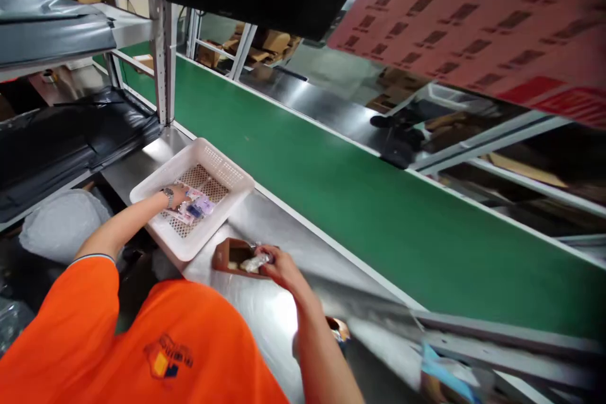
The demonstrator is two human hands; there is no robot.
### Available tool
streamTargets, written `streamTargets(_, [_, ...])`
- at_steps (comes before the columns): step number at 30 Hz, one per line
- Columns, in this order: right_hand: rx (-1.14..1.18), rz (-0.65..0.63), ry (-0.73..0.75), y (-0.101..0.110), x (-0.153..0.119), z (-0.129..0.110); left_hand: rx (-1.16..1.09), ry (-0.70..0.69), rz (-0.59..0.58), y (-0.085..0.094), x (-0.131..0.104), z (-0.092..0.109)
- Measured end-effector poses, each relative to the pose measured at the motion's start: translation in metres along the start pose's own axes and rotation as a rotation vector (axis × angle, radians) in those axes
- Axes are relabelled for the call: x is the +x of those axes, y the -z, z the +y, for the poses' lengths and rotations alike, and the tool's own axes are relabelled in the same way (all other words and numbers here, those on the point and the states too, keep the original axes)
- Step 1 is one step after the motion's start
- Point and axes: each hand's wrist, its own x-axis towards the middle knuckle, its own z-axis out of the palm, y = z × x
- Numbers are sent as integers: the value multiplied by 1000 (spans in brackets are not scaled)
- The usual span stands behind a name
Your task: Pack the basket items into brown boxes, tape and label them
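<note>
The left hand, with a watch on its wrist, reaches into the white basket and lies on the packets there. Its fingers point downward among them; whether they grip one or only rest, one cannot tell. The packets, some purple and one dark blue, lie together in the basket's lower part, on its meshed bottom.

The right hand pinches a clear wrapper between thumb and fingers, at the opening of a small brown box. What the wrapper contains is too small to tell. The box sits on the metal tabletop, just beside the basket, its open side facing up.

A green belt runs along the far edge of the tabletop. To the left, black bags lie on a shelf, and a whitish bag bulges below them. Overhead on the right hangs a pink sheet printed with rows of codes. The person wears an orange shirt.
</note>
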Motion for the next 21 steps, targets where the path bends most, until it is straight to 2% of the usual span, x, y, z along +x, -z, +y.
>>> streamTargets(3, [-107, -48, -16, -8, 1, 13, 4, 37, -17, -6, -11, 2])
streamTargets(7, [-236, -220, -233, -32, 14, 22, -31, 108, 8, -13, -24, 5])
streamTargets(11, [-185, -292, -269, -49, 33, 18, -94, 251, 86, -4, -39, 6])
streamTargets(14, [-90, -257, -246, -43, 37, 14, -110, 271, 169, 7, -50, 18])
streamTargets(16, [-64, -199, -211, -32, 33, 15, -170, 206, 290, 9, -53, 43])
streamTargets(18, [-58, -125, -174, -18, 23, 22, -272, 105, 393, 7, -52, 82])
streamTargets(19, [-58, -66, -163, -12, 16, 27, -321, 52, 408, 4, -49, 106])
streamTargets(21, [-100, 126, -171, -3, 0, 39, -385, -30, 351, -4, -39, 158])
